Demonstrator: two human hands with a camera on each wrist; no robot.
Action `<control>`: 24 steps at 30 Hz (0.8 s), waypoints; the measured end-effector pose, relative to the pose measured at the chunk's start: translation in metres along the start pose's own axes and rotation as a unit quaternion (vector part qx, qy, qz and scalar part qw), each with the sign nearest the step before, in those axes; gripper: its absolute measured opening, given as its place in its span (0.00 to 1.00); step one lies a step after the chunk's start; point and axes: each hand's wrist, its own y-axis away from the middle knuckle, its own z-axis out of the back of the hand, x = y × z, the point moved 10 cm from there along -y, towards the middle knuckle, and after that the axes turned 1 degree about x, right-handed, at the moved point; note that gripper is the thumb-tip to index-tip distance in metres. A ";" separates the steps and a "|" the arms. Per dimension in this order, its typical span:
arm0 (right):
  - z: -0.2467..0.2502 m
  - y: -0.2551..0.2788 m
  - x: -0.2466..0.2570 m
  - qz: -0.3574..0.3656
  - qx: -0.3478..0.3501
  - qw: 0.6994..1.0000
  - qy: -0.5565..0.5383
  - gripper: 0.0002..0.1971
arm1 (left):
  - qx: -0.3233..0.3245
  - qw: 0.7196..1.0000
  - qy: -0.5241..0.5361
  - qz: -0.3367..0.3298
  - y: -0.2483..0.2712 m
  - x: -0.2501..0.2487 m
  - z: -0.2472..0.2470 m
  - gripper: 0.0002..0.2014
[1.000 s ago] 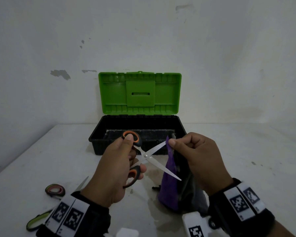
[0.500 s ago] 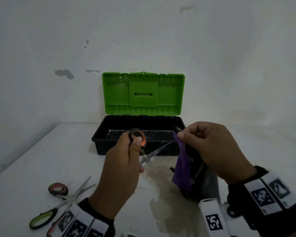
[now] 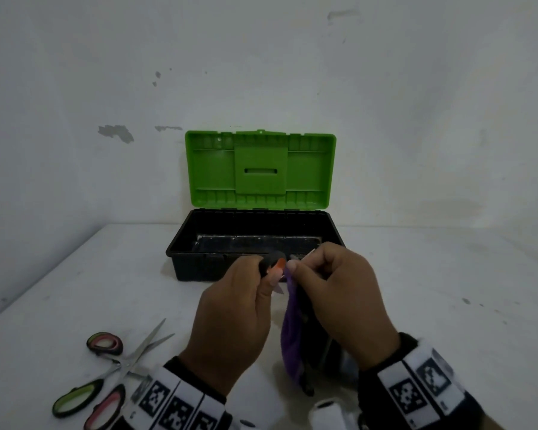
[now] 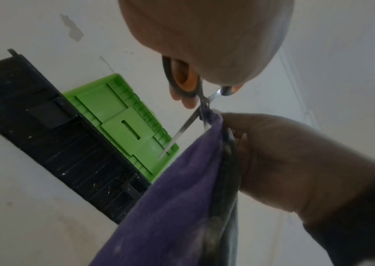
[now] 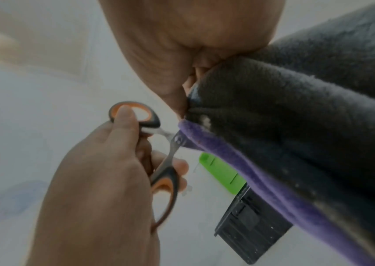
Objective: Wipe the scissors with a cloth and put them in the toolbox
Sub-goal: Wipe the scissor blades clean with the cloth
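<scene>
My left hand (image 3: pixel 269 276) grips the orange-and-black handles of the scissors (image 3: pixel 278 262), held up in front of the toolbox. In the left wrist view the scissors (image 4: pixel 183 132) stand open, one blade pointing toward the green lid. My right hand (image 3: pixel 295 268) pinches a purple and grey cloth (image 3: pixel 292 333) around the other blade, close to the pivot. The cloth (image 5: pixel 295 126) hangs down from my fingers and hides that blade. Behind my hands the black toolbox (image 3: pixel 196 268) sits with its green lid (image 3: pixel 260 169) upright and open.
Spare scissors (image 3: pixel 128 361) with green and pink handles lie on the white table (image 3: pixel 432 290) at the near left. The toolbox stands against the wall at the table's back. A white object (image 3: pixel 326 414) sits at the bottom edge by my right wrist.
My right hand has slid the cloth from the blade tip in toward the pivot, so the hands now nearly touch. The scissors have risen toward the toolbox's front edge.
</scene>
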 end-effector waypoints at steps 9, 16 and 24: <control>0.007 -0.001 -0.003 -0.004 -0.019 1.000 -0.025 0.12 | -0.015 1.000 0.004 -0.013 -0.002 -0.003 0.004 0.16; 0.014 -0.002 -0.007 -0.013 -0.032 0.997 -0.071 0.12 | -0.021 0.999 -0.008 -0.034 -0.001 -0.008 0.009 0.16; 0.014 -0.001 -0.006 -0.006 -0.040 0.996 -0.085 0.12 | -0.024 0.999 -0.012 -0.030 0.000 -0.005 0.010 0.16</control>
